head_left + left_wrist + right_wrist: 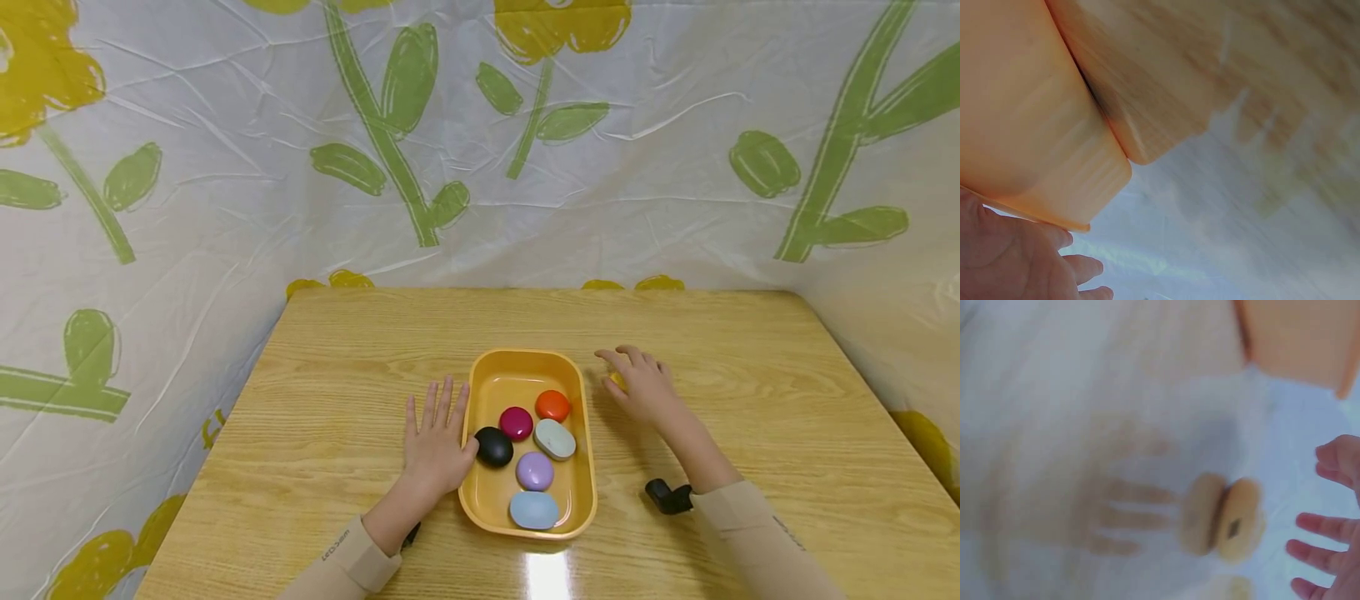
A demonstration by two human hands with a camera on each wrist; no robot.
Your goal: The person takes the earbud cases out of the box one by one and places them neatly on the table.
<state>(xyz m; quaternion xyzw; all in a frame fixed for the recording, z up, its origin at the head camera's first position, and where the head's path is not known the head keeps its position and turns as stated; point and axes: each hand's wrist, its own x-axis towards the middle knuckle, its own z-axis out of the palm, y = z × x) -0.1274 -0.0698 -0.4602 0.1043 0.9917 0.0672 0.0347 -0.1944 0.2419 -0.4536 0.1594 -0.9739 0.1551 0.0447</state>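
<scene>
A yellow-orange rectangular tray (588,467) holds smooth pebble-like pieces: orange (552,405), magenta (516,423), pale grey (555,439), black (494,447), lilac (535,472) and light blue (534,510). My left hand (437,446) rests at the tray's left side, fingers spread and straight, thumb at the rim beside the black piece. Right of the tray, my right hand (645,385) hovers over a yellow piece (618,381) that it partly hides. The right wrist view shows this yellow rounded piece (1241,522) on the table, apart from the spread fingers (1319,555).
The wood-grain table (360,350) reaches back to a hanging sheet (240,150) printed with yellow flowers and green leaves. Black wrist-camera parts show near the right sleeve (750,533) and left sleeve (345,562). Glossy light reflects off the table in front of the tray.
</scene>
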